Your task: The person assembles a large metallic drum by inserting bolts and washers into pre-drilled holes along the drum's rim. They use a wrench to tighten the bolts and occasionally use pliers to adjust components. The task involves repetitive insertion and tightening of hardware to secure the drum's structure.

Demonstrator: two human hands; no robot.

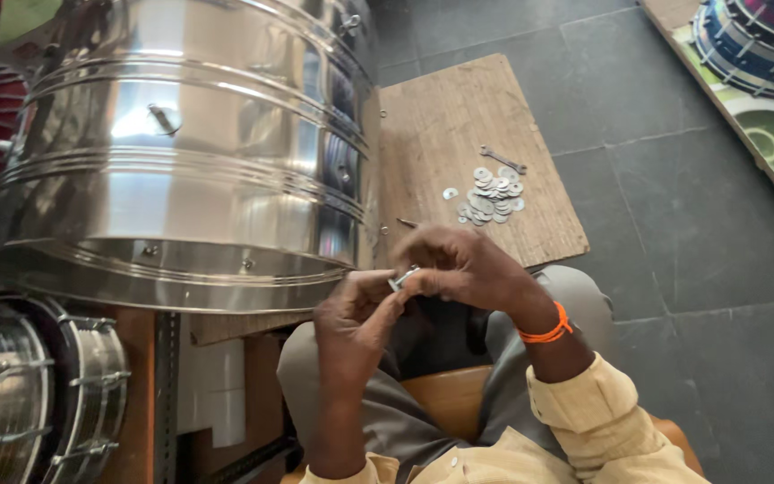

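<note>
1. In the head view, I see my left hand point(356, 314) and right hand point(463, 266) meeting above my lap, fingertips together.
2. The fingers of both hands pinch one small metal bolt point(402, 278) between them; the left fingers point(387, 289) are curled tight on it, and the right ones close over its other end.
3. An orange wristband point(546, 328) sits on my right wrist.
4. Beyond the hands lies a wooden board point(472, 152) on the floor, carrying a loose pile of washers point(492, 194) and a small wrench point(503, 159) just beside it.
5. A big steel drum shell point(181, 152) stands to my left, touching the board's edge.
</note>
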